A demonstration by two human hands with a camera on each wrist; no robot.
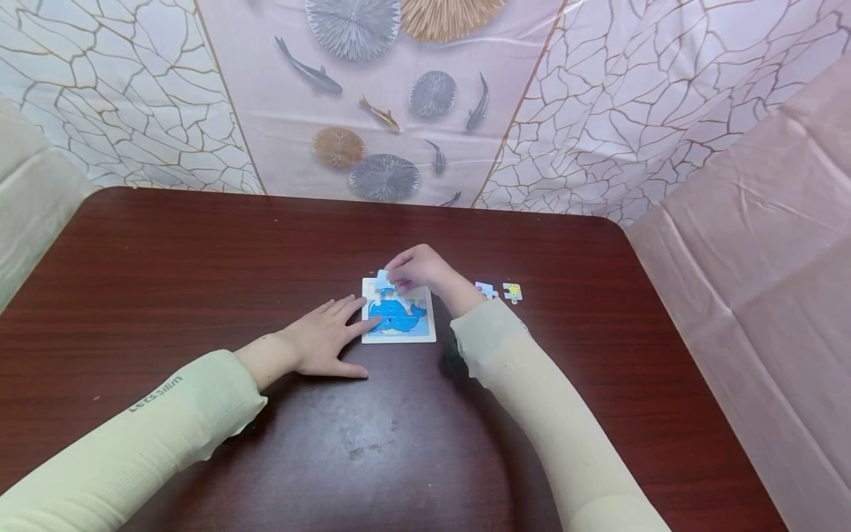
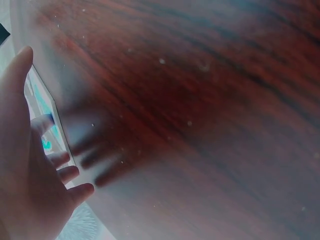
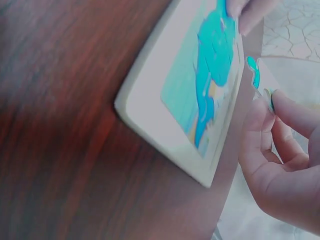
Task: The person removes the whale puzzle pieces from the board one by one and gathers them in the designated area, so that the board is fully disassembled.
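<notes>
Behind a dark red-brown table (image 1: 219,251), hanging cloth (image 1: 266,111) with gold crack lines, round grey and gold shapes, and fish. Near the middle of the tabletop, a shallow puzzle tray (image 1: 405,340) with white rim; inside it, joined pieces forming a blue whale (image 1: 395,316), and above this a paler part, partly behind the right hand (image 1: 419,267). In this hand, pinched between thumb and fingertips, one puzzle piece (image 1: 383,281) in pale and blue colours — held over the upper left part of the tray. At the left side of the tray, left hand (image 1: 326,340) with fingers spread, forefinger reaching over the rim onto the picture.

Only in the head view, right of the tray, two loose pieces: a sun piece (image 1: 513,292) with yellow, and a pale piece (image 1: 484,289) near it. From the right wrist, visible the thickness of the rim, and the pinched piece nearly edge-on. From the left wrist, mostly tabletop with small specks, finger shadows and a narrow slice of tray. On the left sleeve (image 1: 139,443), dark lettering — apparently "LetsSlim", cannot tell surely.
</notes>
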